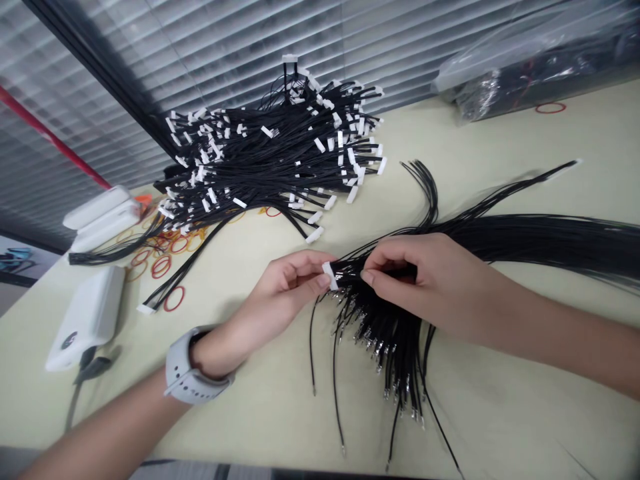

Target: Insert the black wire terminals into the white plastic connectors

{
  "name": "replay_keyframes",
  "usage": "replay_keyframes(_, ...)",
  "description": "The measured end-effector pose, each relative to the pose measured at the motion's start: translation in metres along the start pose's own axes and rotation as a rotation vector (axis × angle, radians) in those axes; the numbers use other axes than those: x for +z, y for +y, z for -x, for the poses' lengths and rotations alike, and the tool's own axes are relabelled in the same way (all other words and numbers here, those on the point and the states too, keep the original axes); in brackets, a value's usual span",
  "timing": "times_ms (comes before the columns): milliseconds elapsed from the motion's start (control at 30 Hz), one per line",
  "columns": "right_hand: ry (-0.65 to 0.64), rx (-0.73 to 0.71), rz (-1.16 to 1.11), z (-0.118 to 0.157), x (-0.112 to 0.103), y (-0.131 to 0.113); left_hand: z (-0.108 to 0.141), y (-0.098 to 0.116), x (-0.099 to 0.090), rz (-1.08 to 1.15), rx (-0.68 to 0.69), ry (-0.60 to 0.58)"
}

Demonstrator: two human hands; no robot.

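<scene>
Between the fingertips of my left hand [295, 287] is a small white connector [330, 275]. My right hand [420, 273] pinches thin black wires just right of the connector, and metal tips show between the two. Beneath my right hand, a thick bundle of black wires [400, 333] fans toward the front, its loose ends carrying small metal terminals. The bundle's long part [545, 240] runs off to the right. One wire group ending in a white connector [563, 170] points to the upper right.
A big pile of black wires with white connectors [270, 153] lies at the back. Rubber bands [161, 267], a white power bank with a cable [90, 320] and white boxes [105, 217] are at the left. A plastic-wrapped dark bundle [545, 73] rests back right.
</scene>
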State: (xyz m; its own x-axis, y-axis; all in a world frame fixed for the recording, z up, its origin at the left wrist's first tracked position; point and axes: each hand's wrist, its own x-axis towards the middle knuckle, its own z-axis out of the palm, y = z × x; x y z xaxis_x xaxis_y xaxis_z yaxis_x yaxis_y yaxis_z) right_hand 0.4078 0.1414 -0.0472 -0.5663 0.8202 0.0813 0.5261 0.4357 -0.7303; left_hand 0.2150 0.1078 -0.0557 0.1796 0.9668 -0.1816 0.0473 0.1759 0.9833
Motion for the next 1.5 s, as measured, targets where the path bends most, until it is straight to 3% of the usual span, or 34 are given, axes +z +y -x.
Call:
replay_keyframes(267, -0.032, -0.014, 0.004, 0.0003, -0.0003, 0.0026, -0.0005, -0.0001, 0.0002, -0.001, 0.016, 0.004)
replay_keyframes(933, 0.032, -0.058, 0.063, -0.0003, 0.0030, 0.0053, -0.0004, 0.0000, 0.0012, -0.031, 0.010, -0.028)
replay_keyframes(1500, 0.017, -0.174, 0.079, -0.0013, 0.0013, 0.0068, 0.0008, 0.0001, 0.0019, -0.066, 0.036, -0.029)
